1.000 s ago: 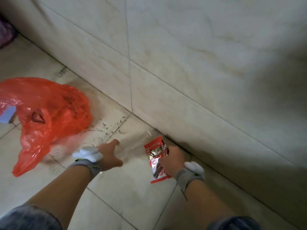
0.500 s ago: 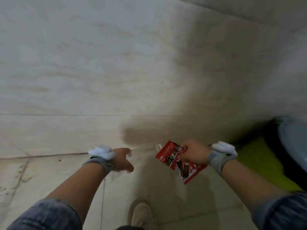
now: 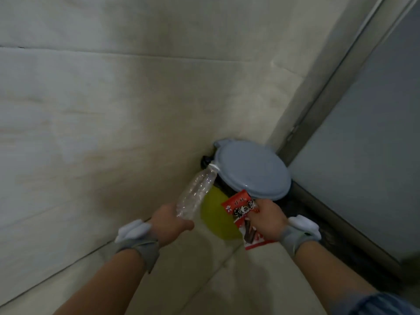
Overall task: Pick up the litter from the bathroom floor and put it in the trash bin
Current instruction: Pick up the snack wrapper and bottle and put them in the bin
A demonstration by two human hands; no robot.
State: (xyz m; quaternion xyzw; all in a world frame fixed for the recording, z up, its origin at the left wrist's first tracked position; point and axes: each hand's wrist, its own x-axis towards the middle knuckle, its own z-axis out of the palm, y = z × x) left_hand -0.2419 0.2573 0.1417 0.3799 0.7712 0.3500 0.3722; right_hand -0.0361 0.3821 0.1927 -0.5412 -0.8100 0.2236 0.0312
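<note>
Left hand: fingers curled round base of clear plastic bottle, neck tilted up, its end at lid's edge. Right hand: fingers pinching red snack wrapper. Both items off floor, just before trash bin, not in it. Blue-grey lid over yellow-green body. Bin in corner between tiled wall and door frame.

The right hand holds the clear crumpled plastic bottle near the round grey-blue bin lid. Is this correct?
No. In the head view, the left hand holds the clear crumpled plastic bottle near the round grey-blue bin lid; the right hand holds a red snack wrapper.
</note>
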